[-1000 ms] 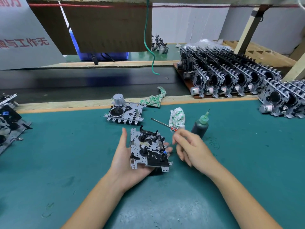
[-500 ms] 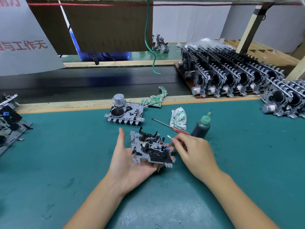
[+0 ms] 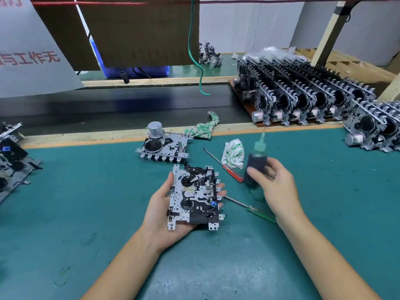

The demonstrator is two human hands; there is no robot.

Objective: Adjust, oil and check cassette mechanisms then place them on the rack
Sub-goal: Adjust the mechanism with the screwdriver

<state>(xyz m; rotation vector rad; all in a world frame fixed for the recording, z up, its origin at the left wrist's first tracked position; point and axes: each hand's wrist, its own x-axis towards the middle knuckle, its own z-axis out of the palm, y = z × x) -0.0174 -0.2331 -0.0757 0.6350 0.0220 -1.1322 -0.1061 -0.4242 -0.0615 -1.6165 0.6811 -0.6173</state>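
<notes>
A cassette mechanism, a silver plate with black parts, lies face up in my left hand, thumb along its left edge and fingertips showing past its right edge. My right hand grips a dark oil bottle with a green nozzle, lifted just right of the mechanism. A second mechanism with a round motor lies on the mat behind. The rack at the back right holds several upright mechanisms.
A red-handled screwdriver and a green-handled screwdriver lie on the teal mat. Two crumpled cloths sit near the wooden edge. More mechanisms lie at the far left and far right.
My right hand let go of the small tool near the mechanism and picked up the oil bottle. The green-handled screwdriver now lies on the mat. The mechanism has tilted flatter in my left hand.
</notes>
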